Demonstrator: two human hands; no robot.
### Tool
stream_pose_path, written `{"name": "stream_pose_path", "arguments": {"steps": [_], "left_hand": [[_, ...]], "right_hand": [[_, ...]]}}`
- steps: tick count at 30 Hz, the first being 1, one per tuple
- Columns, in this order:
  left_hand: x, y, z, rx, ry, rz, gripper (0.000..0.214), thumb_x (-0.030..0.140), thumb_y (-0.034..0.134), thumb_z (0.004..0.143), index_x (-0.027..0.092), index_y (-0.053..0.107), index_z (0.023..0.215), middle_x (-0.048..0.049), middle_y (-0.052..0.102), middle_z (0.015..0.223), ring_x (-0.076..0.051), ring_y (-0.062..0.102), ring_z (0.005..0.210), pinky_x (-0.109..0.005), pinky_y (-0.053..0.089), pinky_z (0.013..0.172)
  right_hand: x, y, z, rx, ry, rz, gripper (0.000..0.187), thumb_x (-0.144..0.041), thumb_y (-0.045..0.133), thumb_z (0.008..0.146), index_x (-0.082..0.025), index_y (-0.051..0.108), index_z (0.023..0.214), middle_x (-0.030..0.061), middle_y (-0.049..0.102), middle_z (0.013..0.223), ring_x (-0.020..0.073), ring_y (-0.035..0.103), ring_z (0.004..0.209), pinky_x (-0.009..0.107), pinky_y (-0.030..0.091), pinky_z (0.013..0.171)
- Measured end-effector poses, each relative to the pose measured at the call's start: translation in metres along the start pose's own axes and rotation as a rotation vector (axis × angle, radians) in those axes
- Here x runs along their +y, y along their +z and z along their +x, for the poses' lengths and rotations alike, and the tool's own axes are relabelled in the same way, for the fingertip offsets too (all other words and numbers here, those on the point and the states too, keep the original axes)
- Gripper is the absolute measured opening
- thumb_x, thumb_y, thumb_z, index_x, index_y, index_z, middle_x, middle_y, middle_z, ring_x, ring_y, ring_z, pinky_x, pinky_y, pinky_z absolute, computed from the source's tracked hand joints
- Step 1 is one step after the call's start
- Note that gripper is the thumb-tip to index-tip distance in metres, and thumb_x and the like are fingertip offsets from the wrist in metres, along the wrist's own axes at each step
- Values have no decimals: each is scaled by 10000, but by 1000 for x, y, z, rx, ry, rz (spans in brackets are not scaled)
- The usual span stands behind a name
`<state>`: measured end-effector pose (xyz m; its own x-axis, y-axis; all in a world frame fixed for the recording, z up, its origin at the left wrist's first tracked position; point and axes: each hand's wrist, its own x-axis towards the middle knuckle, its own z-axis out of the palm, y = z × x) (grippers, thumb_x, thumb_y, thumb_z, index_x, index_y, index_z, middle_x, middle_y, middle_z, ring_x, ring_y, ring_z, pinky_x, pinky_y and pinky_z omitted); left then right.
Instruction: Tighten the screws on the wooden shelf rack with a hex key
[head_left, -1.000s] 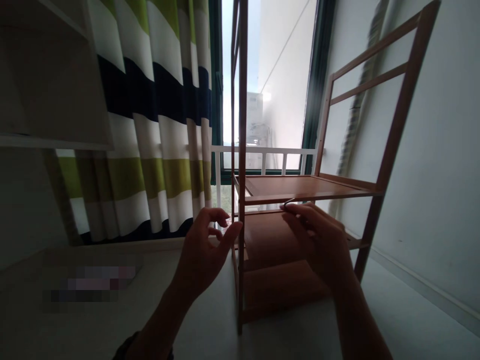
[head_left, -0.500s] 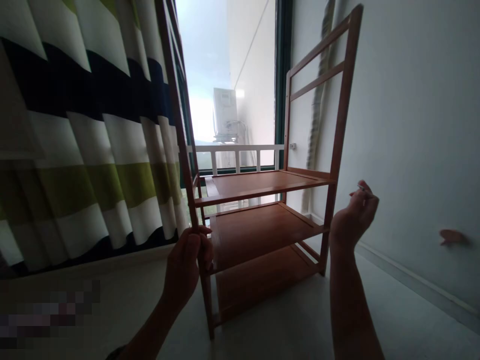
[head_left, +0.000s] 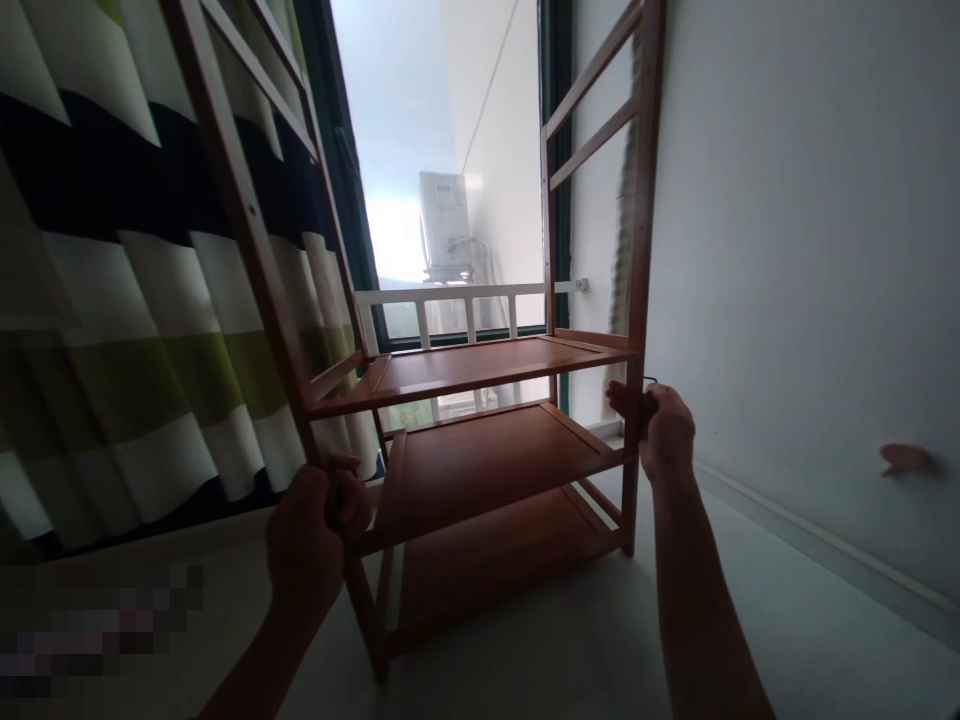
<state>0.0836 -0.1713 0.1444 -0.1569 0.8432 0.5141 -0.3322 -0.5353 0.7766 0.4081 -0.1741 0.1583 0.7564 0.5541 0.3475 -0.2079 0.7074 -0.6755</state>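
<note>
A reddish-brown wooden shelf rack [head_left: 480, 465] with several flat boards stands before me, its posts rising out of the top of the view. My left hand [head_left: 319, 530] is closed around the left front post, just above the end of the middle board. On the other side my right hand [head_left: 670, 432] grips the right front post [head_left: 636, 300], between the upper and middle boards, fingertips showing past it. A thin dark bent rod, perhaps a hex key [head_left: 651, 380], sticks out above that hand; its lower part is hidden.
Behind the rack is a window with a white railing [head_left: 450, 296]. A striped curtain [head_left: 150, 380] hangs at left. The white wall [head_left: 810, 250] runs along the right, with a small pinkish piece [head_left: 904, 458] on it. Pale floor [head_left: 570, 650] lies below.
The rack's left side has swung left and its posts lean differently, my left hand moving with it. My right hand has moved left from beside the rack onto the right post.
</note>
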Motion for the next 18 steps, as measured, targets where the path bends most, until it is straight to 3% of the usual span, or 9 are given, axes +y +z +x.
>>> {"name": "stream_pose_path", "arguments": {"steps": [8,14,16,18], "left_hand": [[28,-39,6,187,-20,134,285,392,426,863,168,516,712,76,286,427,-56,260,340,-192,192,349],[38,-71,14,242,-27,225,297,391,387,871,175,518,714,67,311,416,-78,284,346,-209,238,358],[40,-82,19,227,19,332,318,384,335,882,179,518,722,65,327,419,-92,308,349,-220,272,366],[42,-94,25,237,170,600,337,345,292,876,181,520,691,51,369,418,-114,362,367,-235,318,389]], "right_hand": [[11,22,-25,-376,311,-84,130,-198,418,866,-171,508,776,84,718,661,188,710,700,344,570,778],[21,33,-40,-576,403,-49,91,-232,526,837,-164,524,776,96,726,707,224,710,777,388,548,837],[22,38,-46,-629,406,-54,123,-268,537,843,-160,531,785,100,726,717,228,708,787,394,546,834],[24,43,-51,-664,406,-62,149,-290,538,848,-156,533,783,109,725,728,228,705,802,387,542,838]]}}
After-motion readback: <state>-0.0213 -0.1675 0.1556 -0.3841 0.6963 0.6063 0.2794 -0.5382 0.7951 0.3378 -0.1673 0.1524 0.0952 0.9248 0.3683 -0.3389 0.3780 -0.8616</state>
